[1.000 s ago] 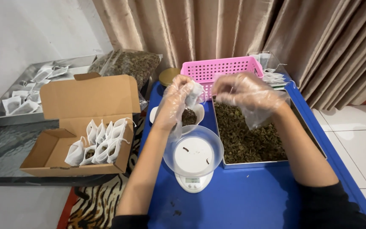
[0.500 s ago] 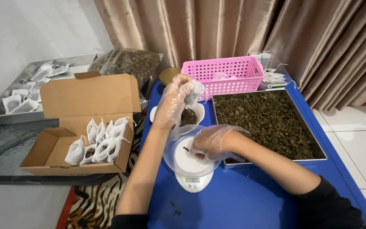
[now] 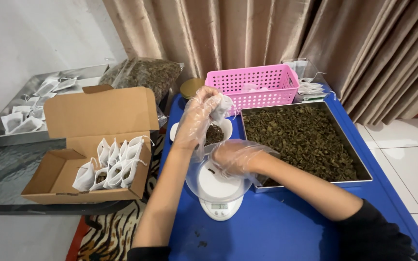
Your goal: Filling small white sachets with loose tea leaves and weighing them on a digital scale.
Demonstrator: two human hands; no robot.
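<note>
Sachet (image 3: 222, 107), small and white, is pinched at its upper edge in my left hand (image 3: 197, 118), fingers closed on it, its long axis hanging roughly downward with a slight tilt. It sits above and beyond my right hand (image 3: 235, 157), which is the nearer of the two to the scale (image 3: 218, 191). My right hand rests low over the clear dish on the scale, fingers curled inward; I cannot tell whether they hold any leaf. Both hands wear thin clear gloves.

Directly under the sachet stands a small white bowl (image 3: 218, 133) with dark dried leaf in it. Right of my right hand, touching distance, lies the steel tray (image 3: 315, 180) of dried leaf. Beyond it, a pink basket (image 3: 262, 87). Left of my left forearm, well apart, an open cardboard box (image 3: 90, 159) holds filled sachets upright in rows.
</note>
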